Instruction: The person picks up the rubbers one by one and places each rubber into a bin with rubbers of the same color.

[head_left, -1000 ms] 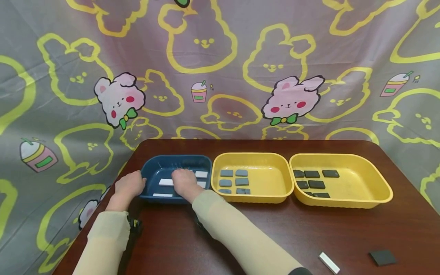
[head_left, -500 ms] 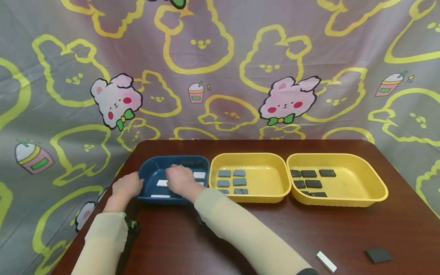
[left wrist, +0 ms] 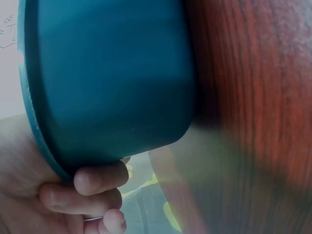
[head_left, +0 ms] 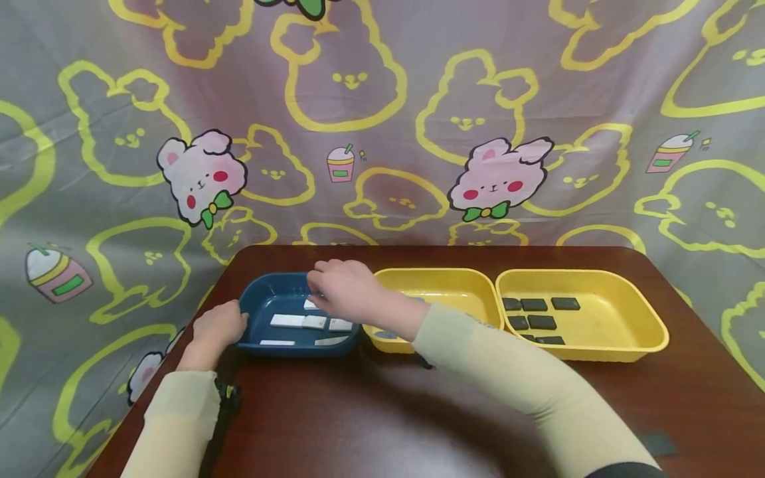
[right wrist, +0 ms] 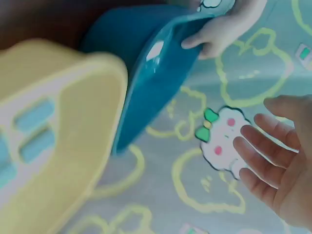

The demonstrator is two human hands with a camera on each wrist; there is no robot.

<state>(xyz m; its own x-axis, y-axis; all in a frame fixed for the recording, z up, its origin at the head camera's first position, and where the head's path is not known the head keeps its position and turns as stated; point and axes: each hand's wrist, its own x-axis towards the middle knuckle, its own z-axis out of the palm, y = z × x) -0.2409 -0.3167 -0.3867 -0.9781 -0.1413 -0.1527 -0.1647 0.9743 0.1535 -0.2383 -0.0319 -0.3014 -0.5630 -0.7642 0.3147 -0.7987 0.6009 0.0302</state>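
My left hand (head_left: 221, 323) grips the left rim of the blue plastic basin (head_left: 254, 312); in the left wrist view its fingers (left wrist: 100, 179) curl against the basin's outer wall. Several white rectangular blocks (head_left: 287, 321) lie inside that basin, some partly behind the right hand. Raised over the basin's right back part is my right hand (head_left: 346, 289). In the right wrist view this hand (right wrist: 287, 156) has loosely spread fingers and holds nothing.
A yellow basin (head_left: 460, 322) with grey pieces (right wrist: 36, 145) stands right of the blue one. Farther right, another yellow basin (head_left: 621, 325) has several black pieces (head_left: 542, 322). One dark flat piece (head_left: 659, 443) lies at the table's front right, beside the right sleeve.
My right hand has lifted out of the blue basin and moved right, uncovering white blocks. The right sleeve now covers the loose white block on the table. My left hand stays on the rim.
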